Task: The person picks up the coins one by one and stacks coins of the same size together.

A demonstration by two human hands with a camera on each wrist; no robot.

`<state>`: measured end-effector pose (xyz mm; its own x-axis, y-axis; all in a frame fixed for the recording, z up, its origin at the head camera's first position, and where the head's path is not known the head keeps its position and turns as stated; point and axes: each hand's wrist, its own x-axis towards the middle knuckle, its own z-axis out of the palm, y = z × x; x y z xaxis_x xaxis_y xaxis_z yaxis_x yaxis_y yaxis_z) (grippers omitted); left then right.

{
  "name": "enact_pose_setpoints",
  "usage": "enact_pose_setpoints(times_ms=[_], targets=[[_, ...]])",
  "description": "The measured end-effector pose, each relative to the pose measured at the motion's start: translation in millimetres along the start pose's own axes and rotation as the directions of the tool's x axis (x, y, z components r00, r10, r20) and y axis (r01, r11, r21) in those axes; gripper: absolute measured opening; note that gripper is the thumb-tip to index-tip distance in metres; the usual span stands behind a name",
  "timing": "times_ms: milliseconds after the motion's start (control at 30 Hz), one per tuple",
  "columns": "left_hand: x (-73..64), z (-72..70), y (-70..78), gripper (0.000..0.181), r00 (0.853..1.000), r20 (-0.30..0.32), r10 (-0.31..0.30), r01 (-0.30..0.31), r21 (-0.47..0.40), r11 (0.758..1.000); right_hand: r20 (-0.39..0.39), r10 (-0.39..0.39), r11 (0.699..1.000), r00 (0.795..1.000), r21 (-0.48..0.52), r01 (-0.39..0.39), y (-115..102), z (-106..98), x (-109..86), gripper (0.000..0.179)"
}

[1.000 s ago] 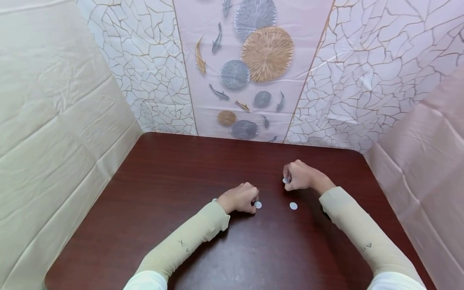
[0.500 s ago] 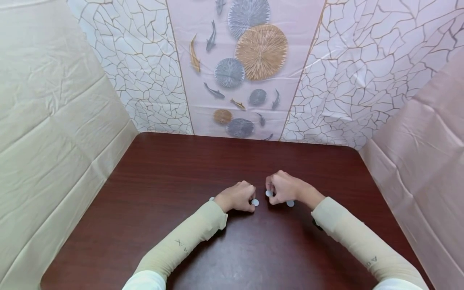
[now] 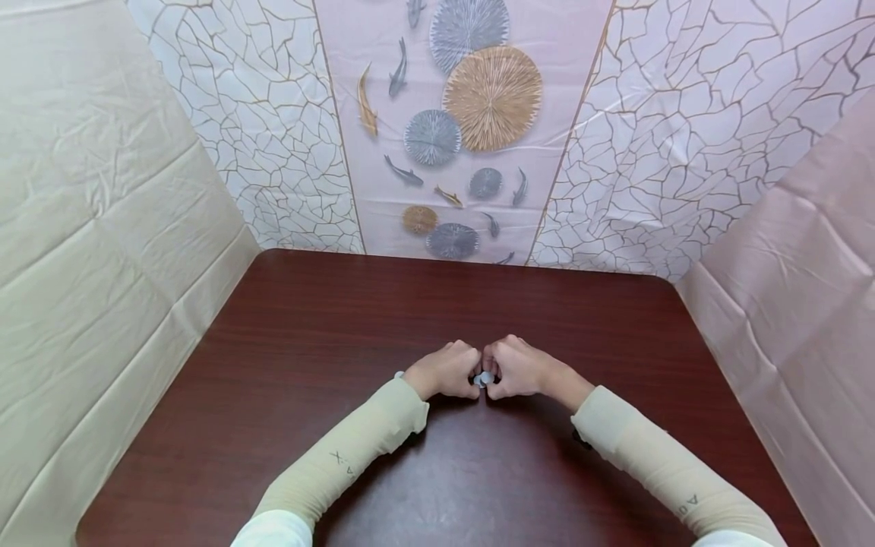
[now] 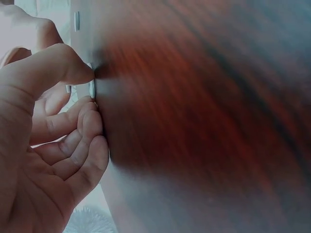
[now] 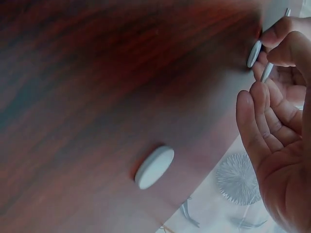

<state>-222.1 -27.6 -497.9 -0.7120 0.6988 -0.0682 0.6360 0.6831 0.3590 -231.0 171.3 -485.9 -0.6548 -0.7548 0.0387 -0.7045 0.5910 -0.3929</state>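
My left hand (image 3: 444, 370) rests near the middle of the table. Its thumb and fingers pinch a small white disc (image 5: 253, 53) lying on the tabletop. Close against it, my right hand (image 3: 522, 368) pinches a second white disc (image 5: 266, 72) between thumb and fingertips. From the head view the two discs overlap, the right one (image 3: 486, 377) in front; whether they touch cannot be told. A third white disc (image 5: 154, 167) lies flat on the table in the right wrist view, hidden behind my right hand in the head view.
Another white disc (image 3: 399, 374) peeks out beside my left wrist. The dark red-brown table (image 3: 328, 304) has rounded corners. A patterned cloth (image 3: 294, 152) hangs behind it, with pale cloth walls (image 3: 102, 266) on both sides.
My right hand has moved left and toward me with its disc, first over the loose disc, then up to my left hand. My left hand has stayed at its disc.
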Motion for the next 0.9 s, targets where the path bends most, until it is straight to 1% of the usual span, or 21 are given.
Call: enact_pose_setpoints(times_ms=[67, 233, 367, 533, 700, 900], targets=[[-0.7, -0.5, -0.1, 0.031, 1.0, 0.004, -0.008, 0.008, -0.005, 1.0, -0.011, -0.004, 1.0, 1.0, 0.001, 0.004, -0.6, 2.6, 0.5, 0.02], [-2.1, -1.1, -0.5, 0.026, 1.0, 0.006, -0.014, 0.014, -0.021, 1.0, -0.021, 0.009, 1.0, 1.0, -0.003, -0.009, -2.9, 7.7, 1.2, 0.02], [-1.7, 0.6, -2.1, 0.021, 1.0, 0.001, -0.003, 0.003, -0.03, 1.0, -0.031, 0.029, 0.999, 0.999, 0.017, -0.028, -4.3, 10.9, -0.6, 0.021], [-2.0, 0.8, -3.5, 0.025, 1.0, -0.005, 0.012, -0.012, -0.032, 0.999, -0.049, 0.042, 0.998, 0.998, 0.049, -0.04, -5.3, 13.4, -1.8, 0.021], [-2.7, 0.6, -5.1, 0.031, 1.0, -0.001, 0.002, -0.002, -0.05, 0.999, -0.044, 0.05, 0.996, 0.998, 0.069, -0.047, -5.2, 15.0, -1.0, 0.02], [-3.0, 1.2, -7.0, 0.024, 1.0, -0.005, -0.012, 0.011, -0.079, 0.997, -0.043, 0.057, 0.996, 0.997, 0.077, -0.053, -4.4, 16.5, -1.4, 0.02]])
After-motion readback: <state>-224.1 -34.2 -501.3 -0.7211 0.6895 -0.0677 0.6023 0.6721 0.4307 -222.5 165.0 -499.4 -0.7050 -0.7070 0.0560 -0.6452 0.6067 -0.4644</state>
